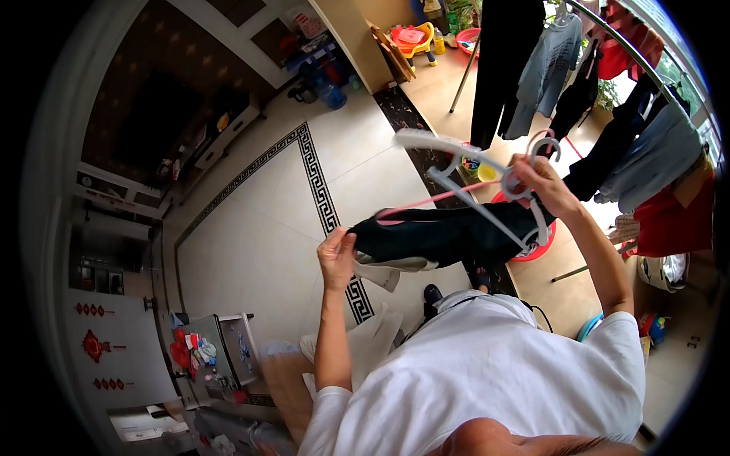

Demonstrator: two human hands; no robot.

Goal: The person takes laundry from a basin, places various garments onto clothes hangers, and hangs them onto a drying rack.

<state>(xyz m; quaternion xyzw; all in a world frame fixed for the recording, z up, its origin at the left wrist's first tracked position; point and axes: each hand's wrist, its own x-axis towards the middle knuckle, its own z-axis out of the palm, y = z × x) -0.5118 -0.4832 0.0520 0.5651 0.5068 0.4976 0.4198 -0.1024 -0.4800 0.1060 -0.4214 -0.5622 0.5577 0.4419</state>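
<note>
In the head view, my left hand pinches one end of a dark green garment, which stretches across in front of my body. My right hand is closed around a grey-white plastic hanger near its hook. A pink hanger is held there too, its far end reaching toward the garment's left part. The garment's right end lies below my right hand. Light cloth hangs just under my left hand. The grey-white hanger is partly blurred.
Clothes, such as a grey shirt, hang from a curved metal rail at the upper right. A red basin stands on the floor behind the garment. A low glass-topped table with objects is at the lower left.
</note>
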